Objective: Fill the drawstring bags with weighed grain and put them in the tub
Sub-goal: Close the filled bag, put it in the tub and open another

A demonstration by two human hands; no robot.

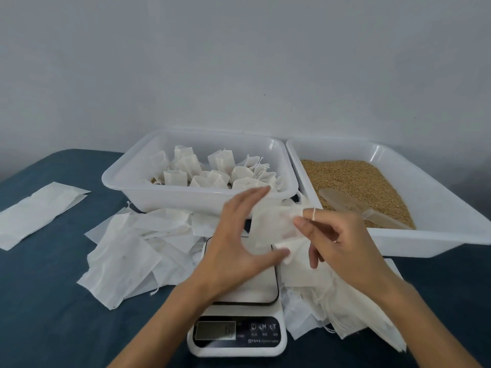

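The left tub (pixel 125 179), at eleven o'clock from the scale (pixel 239 338), holds tied filled bags (pixel 247 176); the right tub (pixel 425 235), at one o'clock, holds grain (pixel 345 176) and a scoop (pixel 345 205). Above the scale, the left hand (pixel 239 248) and right hand (pixel 342 240) both pinch an empty drawstring bag (pixel 271 224). Loose bags (pixel 127 248) crowd nine o'clock; blue cloth (pixel 53 328) at seven lies bare.

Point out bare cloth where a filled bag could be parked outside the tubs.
Free: dark blue cloth front-left, between the heap of empty white bags and the white digital scale; also the far-left corner behind the flat white sheet. Crowded: around the scale, under both hands.
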